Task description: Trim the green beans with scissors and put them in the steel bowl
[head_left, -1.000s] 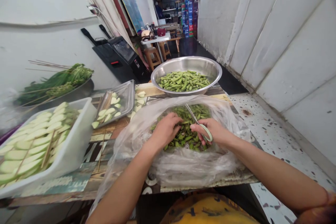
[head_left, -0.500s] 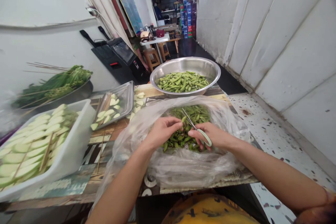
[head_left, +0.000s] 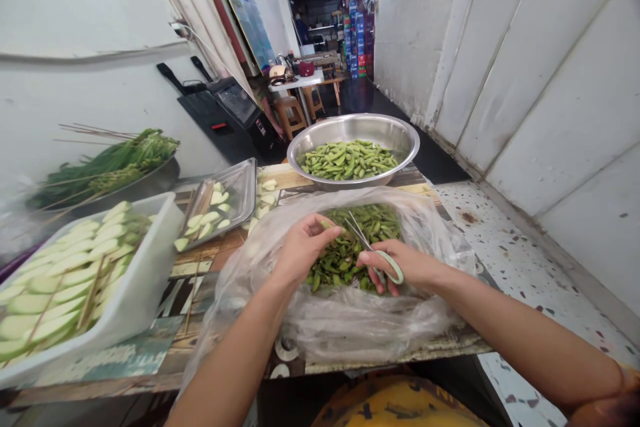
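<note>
Trimming apparently underway: L hand [head_left: 309, 248] pinches a green pod [head_left: 326, 224] over open plastic bag [head_left: 350, 330] of loose pods [head_left: 345, 273].
R hand [head_left: 403, 263] grips scissors [head_left: 367, 243], blades parted, just beside; next snip likely calls for pod tip btwn blades. Steel basin [head_left: 300, 150] w/ more pods stands behind bag.

On the table [head_left: 125, 355], a bag [head_left: 360, 330] of pods [head_left: 383, 217] lies before a bowl [head_left: 390, 133]; left of both sit a tray [head_left: 243, 192] and, farther left, a tub [head_left: 146, 273].
</note>
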Motion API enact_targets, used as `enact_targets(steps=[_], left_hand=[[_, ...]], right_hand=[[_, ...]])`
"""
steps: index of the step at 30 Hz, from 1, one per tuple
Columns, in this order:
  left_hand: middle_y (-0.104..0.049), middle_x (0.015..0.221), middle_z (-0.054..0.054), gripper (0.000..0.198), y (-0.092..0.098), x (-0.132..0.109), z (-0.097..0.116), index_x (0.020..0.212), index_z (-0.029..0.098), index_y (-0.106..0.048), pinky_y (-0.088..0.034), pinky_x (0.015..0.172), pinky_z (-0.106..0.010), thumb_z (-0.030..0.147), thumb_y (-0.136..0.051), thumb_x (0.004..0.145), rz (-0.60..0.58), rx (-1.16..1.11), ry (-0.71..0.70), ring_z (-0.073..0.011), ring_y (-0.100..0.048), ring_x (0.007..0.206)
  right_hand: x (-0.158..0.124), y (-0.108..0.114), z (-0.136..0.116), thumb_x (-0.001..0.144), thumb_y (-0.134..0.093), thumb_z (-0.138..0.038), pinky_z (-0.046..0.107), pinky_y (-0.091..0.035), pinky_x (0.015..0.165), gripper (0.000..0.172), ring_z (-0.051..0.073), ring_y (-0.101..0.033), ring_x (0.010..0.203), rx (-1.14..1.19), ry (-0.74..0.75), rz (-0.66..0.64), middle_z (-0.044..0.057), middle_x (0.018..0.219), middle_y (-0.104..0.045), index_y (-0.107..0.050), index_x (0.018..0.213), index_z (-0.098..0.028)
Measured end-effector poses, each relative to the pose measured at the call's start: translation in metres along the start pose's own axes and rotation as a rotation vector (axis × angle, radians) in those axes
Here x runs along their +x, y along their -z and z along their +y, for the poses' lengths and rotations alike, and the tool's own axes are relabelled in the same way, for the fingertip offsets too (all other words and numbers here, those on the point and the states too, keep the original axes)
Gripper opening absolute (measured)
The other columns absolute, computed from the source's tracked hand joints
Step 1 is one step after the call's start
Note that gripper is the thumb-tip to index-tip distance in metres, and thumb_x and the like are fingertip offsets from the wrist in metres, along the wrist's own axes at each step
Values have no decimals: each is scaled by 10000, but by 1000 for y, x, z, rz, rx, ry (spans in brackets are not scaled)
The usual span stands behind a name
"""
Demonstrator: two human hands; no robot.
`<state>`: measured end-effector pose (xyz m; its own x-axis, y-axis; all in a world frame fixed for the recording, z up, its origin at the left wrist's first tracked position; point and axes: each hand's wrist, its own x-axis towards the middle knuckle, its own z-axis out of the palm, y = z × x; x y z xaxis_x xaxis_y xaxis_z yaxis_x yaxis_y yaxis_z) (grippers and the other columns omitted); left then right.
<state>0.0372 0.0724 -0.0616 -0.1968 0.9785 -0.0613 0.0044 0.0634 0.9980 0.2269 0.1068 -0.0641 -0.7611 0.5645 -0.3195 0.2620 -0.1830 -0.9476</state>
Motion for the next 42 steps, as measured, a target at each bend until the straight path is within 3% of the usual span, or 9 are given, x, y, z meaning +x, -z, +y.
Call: enact_targets(steps=[6,11,19,26,28,30,32,35,42], left_hand=[[-558,563,62,282,-8,0,-6,692,166,-522,-311,468,-190,327,-742,617,1,-46,-4,-42,-414,435],[-410,450,98,314,-13,-2,-9,660,164,-477,-178,388,-175,326,-743,621,-3,-77,24,-23,-277,375],[-393,437,95,293,-16,-4,-8,655,157,-477,-170,375,-169,293,-735,626,1,-84,23,-23,-267,378],[-577,665,26,155,13,3,13,672,172,-450,-149,369,-170,162,-591,607,81,-228,20,-40,-371,419],[-532,576,43,86,25,5,15,688,185,-477,-165,369,-180,185,-535,626,91,-122,14,-58,-353,396],[-509,514,43,69,33,7,13,717,189,-554,-272,411,-196,227,-531,664,66,187,-59,-85,-401,421],[-610,611,-4,135,37,9,7,755,189,-639,-399,556,-237,270,-544,703,7,581,-170,-139,-536,572],[-690,842,-70,223,34,17,-6,802,200,-701,-424,762,-309,307,-509,766,-38,998,-259,-228,-601,834],[-692,860,-66,215,21,47,-26,856,183,-692,-443,742,-293,316,-552,761,-38,1052,-35,-217,-614,815]], right_hand=[[-3,-4,-1,771,-545,-548,177,-383,324,424,86,-469,426,-6,17,-16,-26,522,-498,-535,769,-125],[-3,-4,-4,762,-545,-558,182,-363,318,427,78,-443,382,-37,-6,13,-35,489,-491,-525,745,-132],[-3,-2,-3,772,-548,-536,164,-289,284,409,62,-412,332,-73,0,37,-51,447,-472,-565,736,-129],[3,2,2,776,-568,-482,141,-242,270,356,52,-431,316,-32,-12,141,-55,432,-469,-573,723,-130],[5,3,3,779,-565,-483,142,-245,272,359,53,-435,318,-29,-8,130,-53,430,-474,-578,732,-127],[5,4,4,775,-572,-479,144,-240,271,354,54,-439,320,-34,-14,116,-51,434,-480,-580,739,-127],[4,4,3,769,-579,-477,147,-240,272,349,56,-445,320,-44,-22,112,-51,438,-487,-584,743,-129],[4,4,2,759,-585,-482,149,-244,273,349,57,-450,320,-71,-31,111,-52,438,-489,-578,721,-135],[3,5,-1,730,-605,-505,153,-254,283,379,60,-451,331,-115,-41,104,-55,433,-485,-523,632,-149]])
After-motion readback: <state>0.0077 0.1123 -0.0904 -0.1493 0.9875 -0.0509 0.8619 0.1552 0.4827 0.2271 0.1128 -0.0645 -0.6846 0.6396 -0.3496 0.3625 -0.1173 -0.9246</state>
